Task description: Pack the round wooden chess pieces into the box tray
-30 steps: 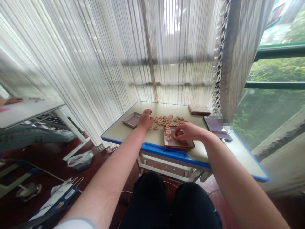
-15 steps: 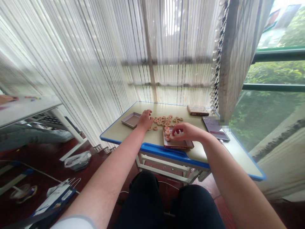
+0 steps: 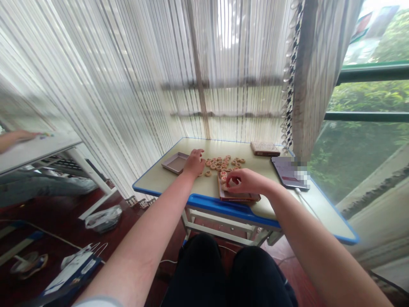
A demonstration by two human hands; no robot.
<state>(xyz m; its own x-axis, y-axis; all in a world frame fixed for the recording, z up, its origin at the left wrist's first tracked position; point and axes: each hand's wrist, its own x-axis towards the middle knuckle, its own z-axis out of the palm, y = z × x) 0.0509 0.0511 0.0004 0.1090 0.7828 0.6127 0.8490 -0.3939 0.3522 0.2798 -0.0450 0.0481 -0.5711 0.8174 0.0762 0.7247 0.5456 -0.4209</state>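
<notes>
Several round wooden game pieces [image 3: 223, 162] with red marks lie scattered on a small blue-edged table [image 3: 223, 204]. My left hand [image 3: 194, 161] rests fingers apart on the tabletop at the left side of the pile, next to an empty brown tray [image 3: 175, 162]. My right hand [image 3: 246, 181] hovers over a second brown tray [image 3: 239, 197] near the front edge, fingers curled in a pinch on a piece among the few pieces lying in that tray.
A wooden box [image 3: 265, 148] sits at the back right and a dark tablet [image 3: 289, 172] lies at the right. Curtains hang behind the table. Another person's hand [image 3: 19, 136] rests on a white desk at far left. Bags lie on the floor.
My right hand has shifted slightly left over the near tray and pinched tighter. The left hand stays by the pile. The view has drifted a little.
</notes>
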